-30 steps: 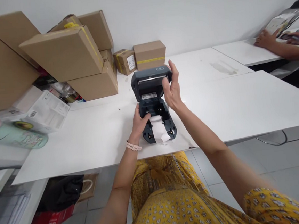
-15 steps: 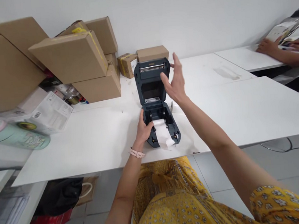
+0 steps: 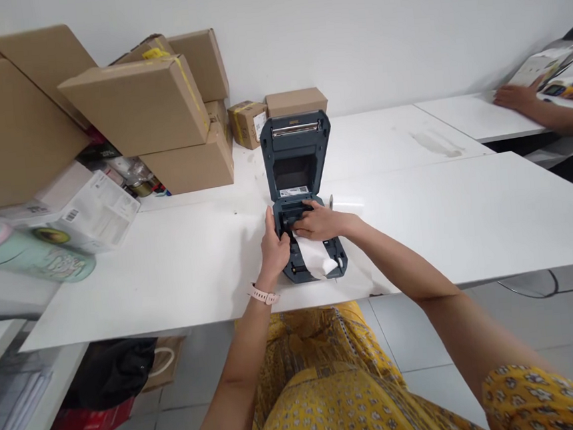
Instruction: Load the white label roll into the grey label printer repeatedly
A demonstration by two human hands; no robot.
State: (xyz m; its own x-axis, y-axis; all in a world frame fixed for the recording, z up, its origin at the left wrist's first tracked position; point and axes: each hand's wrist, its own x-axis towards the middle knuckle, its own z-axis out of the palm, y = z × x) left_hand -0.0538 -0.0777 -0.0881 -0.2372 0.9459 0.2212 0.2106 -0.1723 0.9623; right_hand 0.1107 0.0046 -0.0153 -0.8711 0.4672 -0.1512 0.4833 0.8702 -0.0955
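Your left hand grasps a boxy dark-plastic printer near the white tabletop's front edge; right hand inside, grip unclear.

Left wristband: pale pink, slotted. Garment: yellow, patterned with small pale flowers. Right sleeve: short, yellow, printed with white flowers, dark-outlined.

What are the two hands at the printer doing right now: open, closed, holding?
Left hand: holding the open printer at its left side, thumb inside.
Right hand: fingers inside, by the paper strip; can't tell whether they grip anything.
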